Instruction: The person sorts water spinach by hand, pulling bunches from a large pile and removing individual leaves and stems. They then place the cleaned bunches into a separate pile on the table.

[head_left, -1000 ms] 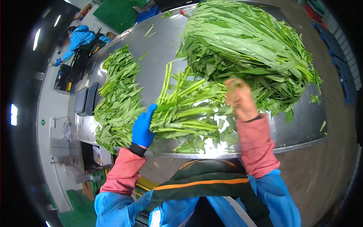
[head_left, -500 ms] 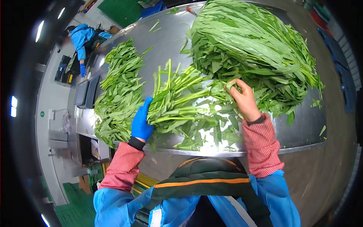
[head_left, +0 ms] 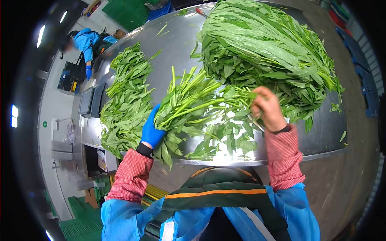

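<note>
My left hand, in a blue glove, is wrapped round a bunch of water spinach, its pale cut stems fanning up and to the right. My bare right hand has its fingers curled together beside some short stems and leaves on the table. What sits in those fingers is blurred; a thin pale edge shows just below them. Behind my right hand rises a big heap of the same greens. Loose leaves are scattered on the metal between my hands.
A long row of greens lies on the left of the metal table. Beyond it stands a dark flat device. A red-handled tool rests at the far edge. Another person in blue works at far left.
The bunch in my left hand has turned, its stems now pointing more upward and leaves hanging lower. My right hand has shifted slightly right, away from the bunch.
</note>
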`<state>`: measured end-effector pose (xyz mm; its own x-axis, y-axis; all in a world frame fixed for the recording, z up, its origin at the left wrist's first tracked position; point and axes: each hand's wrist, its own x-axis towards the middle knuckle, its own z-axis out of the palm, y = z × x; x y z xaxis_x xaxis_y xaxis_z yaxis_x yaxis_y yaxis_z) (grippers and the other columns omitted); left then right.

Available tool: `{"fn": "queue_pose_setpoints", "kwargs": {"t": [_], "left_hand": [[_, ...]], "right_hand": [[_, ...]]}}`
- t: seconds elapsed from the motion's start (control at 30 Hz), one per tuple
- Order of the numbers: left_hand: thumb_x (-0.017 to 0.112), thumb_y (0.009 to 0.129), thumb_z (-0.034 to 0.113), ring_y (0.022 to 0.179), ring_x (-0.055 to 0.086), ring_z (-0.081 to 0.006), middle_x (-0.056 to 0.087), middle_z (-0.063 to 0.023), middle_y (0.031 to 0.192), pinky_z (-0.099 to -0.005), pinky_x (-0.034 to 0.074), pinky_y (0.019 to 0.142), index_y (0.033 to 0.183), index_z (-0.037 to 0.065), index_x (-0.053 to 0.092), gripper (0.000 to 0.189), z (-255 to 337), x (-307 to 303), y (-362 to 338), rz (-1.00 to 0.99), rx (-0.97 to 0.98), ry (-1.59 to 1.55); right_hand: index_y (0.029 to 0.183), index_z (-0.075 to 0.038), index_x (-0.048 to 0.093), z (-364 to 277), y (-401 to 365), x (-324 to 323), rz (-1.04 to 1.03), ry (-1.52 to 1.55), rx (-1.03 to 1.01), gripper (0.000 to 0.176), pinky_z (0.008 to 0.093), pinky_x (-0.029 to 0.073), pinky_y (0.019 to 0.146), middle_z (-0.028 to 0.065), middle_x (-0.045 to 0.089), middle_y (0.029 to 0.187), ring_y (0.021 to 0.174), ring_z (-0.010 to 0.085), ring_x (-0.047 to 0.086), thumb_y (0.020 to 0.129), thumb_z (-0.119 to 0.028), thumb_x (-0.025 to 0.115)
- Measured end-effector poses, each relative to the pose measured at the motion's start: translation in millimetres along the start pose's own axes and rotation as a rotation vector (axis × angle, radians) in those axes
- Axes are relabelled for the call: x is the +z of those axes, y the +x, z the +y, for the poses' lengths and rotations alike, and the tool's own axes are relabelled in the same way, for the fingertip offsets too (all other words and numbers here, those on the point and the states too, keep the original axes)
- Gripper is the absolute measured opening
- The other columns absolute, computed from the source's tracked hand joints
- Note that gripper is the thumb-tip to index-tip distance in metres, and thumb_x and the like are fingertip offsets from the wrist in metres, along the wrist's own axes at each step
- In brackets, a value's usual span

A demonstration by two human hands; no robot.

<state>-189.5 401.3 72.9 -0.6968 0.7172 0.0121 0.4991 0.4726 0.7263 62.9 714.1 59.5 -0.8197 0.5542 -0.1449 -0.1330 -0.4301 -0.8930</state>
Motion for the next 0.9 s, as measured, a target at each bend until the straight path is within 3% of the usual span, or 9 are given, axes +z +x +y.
{"fn": "queue_pose_setpoints", "kwargs": {"t": [0.13,0.2,0.4,0.47,0.57,0.63,0.73,0.8,0.9], "left_hand": [[0.074,0.069,0.002,0.113,0.055,-0.0168,0.056,-0.0123,0.127,-0.0294,0.043,0.096,0.140,0.008,0.038,0.081,8.9,13.0,3.6,-0.031,-0.043,-0.114],[0.074,0.069,0.002,0.113,0.055,-0.0166,0.056,-0.0120,0.127,-0.0294,0.043,0.096,0.140,0.008,0.038,0.081,17.0,19.0,2.4,-0.062,-0.033,-0.085],[0.073,0.066,0.000,0.115,0.053,-0.0175,0.054,-0.0107,0.129,-0.0302,0.041,0.099,0.140,0.008,0.037,0.082,8.1,5.2,-4.4,-0.130,-0.060,-0.140],[0.073,0.066,-0.001,0.117,0.051,-0.0172,0.052,-0.0096,0.131,-0.0306,0.040,0.100,0.141,0.006,0.035,0.084,3.0,-3.4,-6.6,-0.169,-0.083,-0.235],[0.075,0.068,0.000,0.118,0.050,-0.0165,0.051,-0.0091,0.132,-0.0317,0.040,0.101,0.141,0.003,0.033,0.085,5.1,-9.7,-6.6,-0.243,-0.099,-0.374],[0.076,0.068,0.001,0.117,0.050,-0.0163,0.051,-0.0090,0.132,-0.0318,0.040,0.101,0.140,0.003,0.034,0.084,8.8,-9.5,-5.2,-0.289,-0.072,-0.367],[0.078,0.068,0.003,0.117,0.050,-0.0164,0.051,-0.0083,0.131,-0.0322,0.039,0.102,0.140,0.003,0.035,0.083,12.3,-7.3,2.4,-0.339,-0.024,-0.305],[0.077,0.068,0.002,0.118,0.050,-0.0166,0.051,-0.0080,0.131,-0.0325,0.039,0.102,0.139,0.003,0.035,0.083,10.3,-12.0,-0.5,-0.360,-0.057,-0.319],[0.075,0.065,-0.002,0.118,0.050,-0.0171,0.051,-0.0075,0.130,-0.0327,0.037,0.103,0.139,0.003,0.036,0.084,4.5,-20.4,-7.1,-0.297,-0.186,-0.388]], "right_hand": [[0.129,-0.003,0.043,48.6,6.0,62.7,-0.005,-0.440,-0.100,0.062,0.0271,0.045,0.053,0.0039,0.057,0.083,0.058,0.0127,0.052,0.080,-0.028,0.071],[0.127,-0.002,0.047,47.5,18.7,83.3,-0.036,-0.912,-0.046,0.058,0.0330,0.049,0.058,0.0065,0.061,0.078,0.063,0.0176,0.056,0.080,-0.026,0.070],[0.105,-0.007,0.056,10.0,41.5,-21.7,0.105,0.328,-0.092,0.022,0.0196,0.034,0.047,-0.0003,0.054,0.070,0.052,0.0050,0.039,0.091,-0.023,0.059],[0.106,-0.009,0.059,10.7,37.1,-41.9,0.134,0.157,-0.075,0.019,0.0192,0.037,0.049,-0.0019,0.056,0.075,0.057,0.0054,0.046,0.094,-0.023,0.055],[0.128,-0.008,0.043,16.8,39.1,-16.3,-0.130,-0.425,0.019,0.066,0.0344,0.047,0.088,0.0123,0.055,0.110,0.099,0.0218,0.057,0.076,-0.034,0.074],[0.137,-0.004,0.032,15.8,52.8,3.9,-0.245,-0.614,-0.226,0.085,0.0411,0.032,0.107,0.0194,0.038,0.138,0.126,0.0337,0.039,0.071,-0.034,0.078],[0.127,-0.002,0.047,15.7,55.6,53.1,-0.359,-0.348,-0.057,0.062,0.0344,0.046,0.091,0.0128,0.057,0.116,0.110,0.0243,0.054,0.077,-0.026,0.073],[0.107,-0.005,0.062,15.2,62.4,36.9,-0.055,-0.398,-0.280,0.032,0.0200,0.044,0.060,-0.0004,0.063,0.086,0.066,0.0048,0.052,0.081,-0.022,0.070],[0.101,-0.010,0.061,-0.6,57.3,-35.0,0.083,0.098,-0.062,0.018,0.0160,0.031,0.041,-0.0053,0.053,0.069,0.055,0.0013,0.043,0.090,-0.023,0.060]]}}
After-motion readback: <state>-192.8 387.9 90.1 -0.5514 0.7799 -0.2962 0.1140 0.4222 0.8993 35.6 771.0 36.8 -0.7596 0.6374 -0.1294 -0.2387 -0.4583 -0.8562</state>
